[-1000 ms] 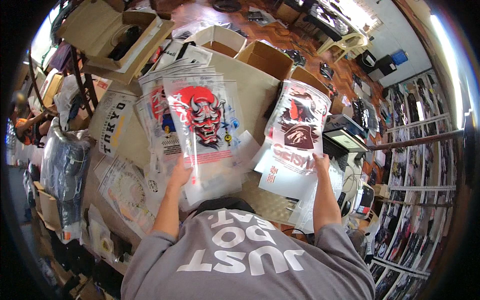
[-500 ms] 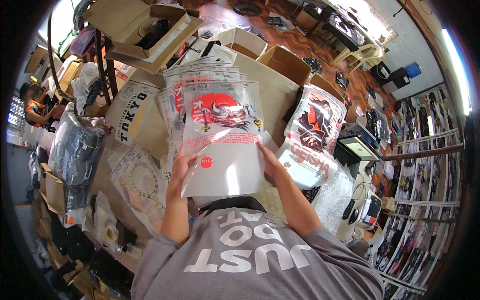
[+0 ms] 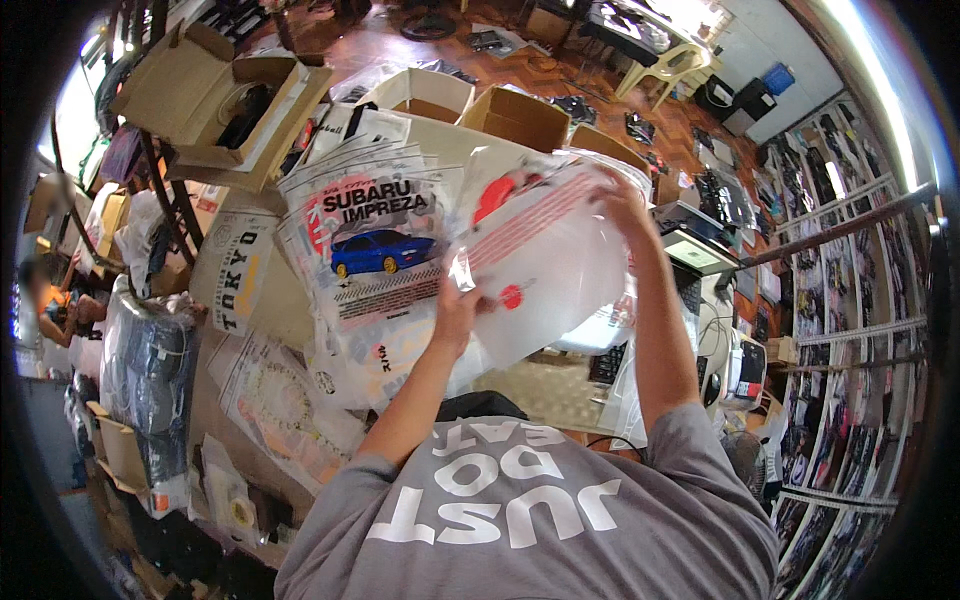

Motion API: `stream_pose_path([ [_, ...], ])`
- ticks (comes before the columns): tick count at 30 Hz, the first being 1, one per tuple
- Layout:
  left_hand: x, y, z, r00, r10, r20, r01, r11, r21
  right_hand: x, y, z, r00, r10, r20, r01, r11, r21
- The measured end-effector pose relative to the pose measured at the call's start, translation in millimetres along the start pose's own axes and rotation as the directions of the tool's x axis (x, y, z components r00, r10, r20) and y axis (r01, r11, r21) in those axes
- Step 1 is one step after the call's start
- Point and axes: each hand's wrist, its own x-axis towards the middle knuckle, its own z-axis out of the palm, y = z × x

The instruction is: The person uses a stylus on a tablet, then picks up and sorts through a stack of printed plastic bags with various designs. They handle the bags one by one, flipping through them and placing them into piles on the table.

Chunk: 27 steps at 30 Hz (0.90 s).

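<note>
Both hands are closed on a translucent printed film sheet (image 3: 550, 265) with red artwork. My left hand (image 3: 460, 305) grips its lower left edge; my right hand (image 3: 625, 205) pinches its upper right side, fingers partly blurred. The sheet tilts up to the right over the pile of printed sheets at the right, which it mostly hides. To its left lies a stack of clear-film prints, topped by a sheet with a blue car (image 3: 385, 252). My left forearm crosses the near corner of that stack.
Open cardboard boxes (image 3: 515, 125) line the table's far side, with a larger one (image 3: 225, 110) at far left. Plastic-wrapped goods (image 3: 150, 380) stand left. A laptop (image 3: 700, 250) and mouse (image 3: 711, 388) are right, before tall stocked shelves (image 3: 850, 300). Another person (image 3: 60, 315) is at far left.
The red-printed sheet has moved right, off the left stack, and tilted. The blue car print beneath it now shows. My right hand has shifted up along the sheet's edge.
</note>
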Motion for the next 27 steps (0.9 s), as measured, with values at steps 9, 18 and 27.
stream_pose_path([
  [9,41.4,-44.4,90.5,0.989,0.025,0.145,-0.051,0.982,0.180,-147.6,149.7,-101.9,0.862,0.291,-0.415,-0.095,0.897,0.431],
  [18,32.3,-95.2,-27.4,0.980,-0.191,0.046,0.137,0.831,0.539,-171.6,253.1,-41.8,0.693,0.590,-0.415,-0.536,0.806,0.250],
  [27,-47.1,-89.8,-201.1,0.727,0.344,-0.594,0.640,-0.025,0.768,-183.2,261.3,-59.2,0.738,0.469,-0.485,-0.578,0.811,-0.095],
])
